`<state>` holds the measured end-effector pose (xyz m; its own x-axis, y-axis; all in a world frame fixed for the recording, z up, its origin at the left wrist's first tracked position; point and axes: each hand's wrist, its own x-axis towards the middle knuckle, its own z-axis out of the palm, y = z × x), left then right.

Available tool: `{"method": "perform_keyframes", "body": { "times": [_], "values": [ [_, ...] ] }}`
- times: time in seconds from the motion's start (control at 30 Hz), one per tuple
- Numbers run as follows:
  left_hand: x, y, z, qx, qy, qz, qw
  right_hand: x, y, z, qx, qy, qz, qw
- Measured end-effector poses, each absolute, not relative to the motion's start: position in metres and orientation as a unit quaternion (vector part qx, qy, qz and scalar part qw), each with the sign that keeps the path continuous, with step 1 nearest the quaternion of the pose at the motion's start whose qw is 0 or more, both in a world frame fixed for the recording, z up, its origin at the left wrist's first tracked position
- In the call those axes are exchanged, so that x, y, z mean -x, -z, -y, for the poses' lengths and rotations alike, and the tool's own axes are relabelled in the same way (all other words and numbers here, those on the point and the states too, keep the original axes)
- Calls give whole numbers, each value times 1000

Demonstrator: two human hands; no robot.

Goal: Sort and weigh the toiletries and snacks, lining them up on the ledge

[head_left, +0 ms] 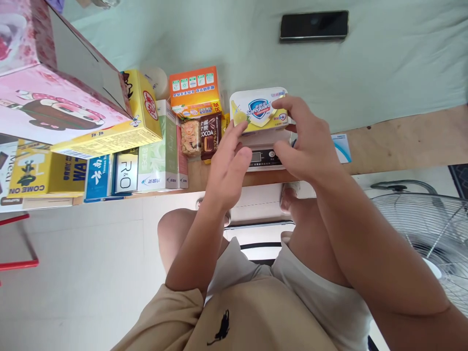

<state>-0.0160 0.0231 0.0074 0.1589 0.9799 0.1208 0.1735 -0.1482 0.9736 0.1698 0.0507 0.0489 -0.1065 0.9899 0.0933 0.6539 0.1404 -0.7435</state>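
Soap box (256,117): the white and yellow box is over the rear part of the small scale (263,159); whether it rests fully there or is held slightly above, I cannot tell.
Left hand (225,173): the grip is loose, thumb apart from fingers and nothing between them; the fingertips are at the near left corner of the box, touching or almost.
Right hand (312,139): the fingers bend around the right end, the index finger upon the top face, the thumb low by the scale's button. If this grip is firm, I cannot tell.
Work at the scale: I would judge it about midway; the box is already at its place, but both hands are not yet away, and the display (256,157) shows no number I can read.
Near edge: the wooden board (391,141) finishes just before the scale, so a slip toward the knees would find little support.
Left neighbours: the cocoa packet (211,139) and orange box (195,90) stand close, so sideways room looks narrow there.
Far side: the green cloth (226,39) gives wider room, with the phone (314,26) well apart.
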Motion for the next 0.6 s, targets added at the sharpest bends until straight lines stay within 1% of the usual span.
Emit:
{"method": "perform_keyframes", "body": {
  "times": [0.1, 0.2, 0.33, 0.4, 0.47, 0.6],
  "values": [
    [10, -18, -17, -645, -450, -427, 446, -177, -56, -46, 606, -256, 661, 361],
    [-2, -30, -10, -654, -443, -392, 471, -192, -61, -39, 607, -235, 628, 426],
    [-23, -43, -3, -664, -404, -363, 514, -222, -60, -34, 618, -195, 598, 471],
    [-34, -46, -3, -667, -389, -347, 532, -237, -56, -33, 621, -198, 574, 496],
    [-44, -43, -6, -671, -382, -332, 542, -249, -51, -35, 624, -218, 551, 509],
    [-62, -25, -18, -686, -385, -323, 526, -266, -39, -41, 643, -244, 540, 486]
  ]
}}
